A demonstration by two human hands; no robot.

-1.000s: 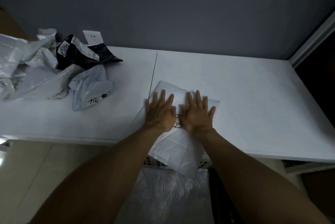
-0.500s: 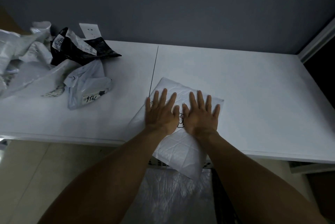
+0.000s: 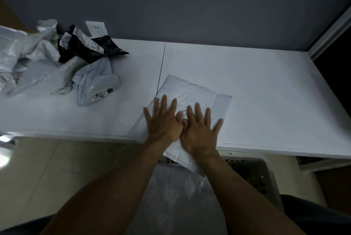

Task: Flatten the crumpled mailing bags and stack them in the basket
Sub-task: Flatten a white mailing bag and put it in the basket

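Observation:
A white mailing bag [image 3: 197, 92] lies flat on the white table [image 3: 266, 92], its near corner hanging over the front edge. My left hand [image 3: 163, 122] and my right hand [image 3: 199, 130] press side by side on it, palms down, fingers straight and spread. A black round mark shows between the hands. A pile of crumpled mailing bags [image 3: 34, 59], white, grey and one black [image 3: 89, 48], sits at the table's left. Below the table edge stands the grey perforated basket [image 3: 252, 174] with flattened bags [image 3: 176, 196] inside.
A white wall socket [image 3: 96, 29] sits behind the pile on the dark wall. A thin seam [image 3: 161, 69] runs across the table. Tiled floor lies to the left below; a dark opening and white frame stand at the right.
Both hands have slid back toward me along the bag, leaving more of its far part uncovered. The view has tilted down, showing more of the basket.

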